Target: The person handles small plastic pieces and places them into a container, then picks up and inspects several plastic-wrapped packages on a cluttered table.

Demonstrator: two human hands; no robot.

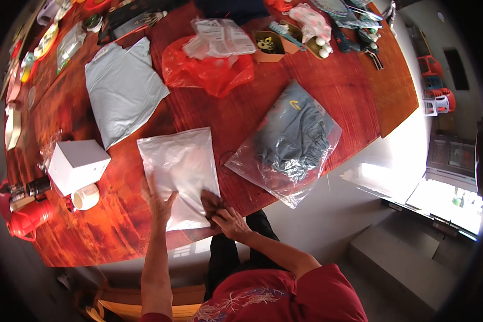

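A frosted white plastic bag [185, 155] lies flat near the table's front edge. My left hand [159, 205] rests on its left side, fingers stretched and thumb apart, gripping nothing. At the bag's lower right corner, my right hand [232, 223] has its fingers closed on a small, dark brown piece of cloth [211, 203]. The cloth overlaps the bag's edge; its exact kind is not clear. To the right lies a clear plastic bag [247, 161] with folded grey-blue clothing [292, 134] inside. Farther back on the left is a light grey mailing bag [121, 88].
On the left stand a white box [79, 165], a white mug [86, 197] and a red thermos jug [31, 219]. A red plastic bag [209, 75] lies at the back, near an open cardboard box [268, 47]. The wooden table's edge [306, 189] runs close in front of me.
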